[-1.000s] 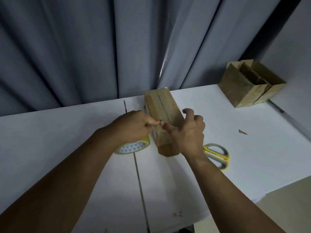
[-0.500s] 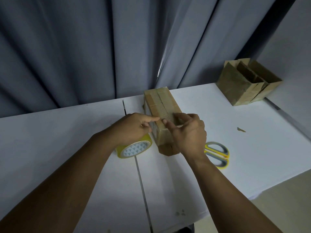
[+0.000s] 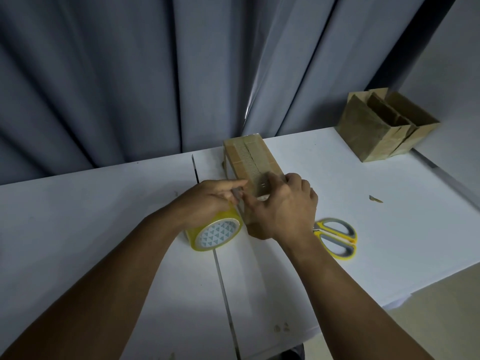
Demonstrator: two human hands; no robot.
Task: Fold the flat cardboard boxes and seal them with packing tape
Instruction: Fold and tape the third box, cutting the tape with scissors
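Since a second ago my right hand [image 3: 283, 209] slid further over the box [image 3: 249, 157], gripping it steady on the desk [image 3: 389, 203], while my left hand [image 3: 207, 201], at its 8 o'clock, pinched the tape [image 3: 215, 233] for sealing.

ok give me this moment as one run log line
phase: sealing | box: closed | left hand and right hand: pinch tape strip at box near end | tape roll: under left hand | scissors: untouched
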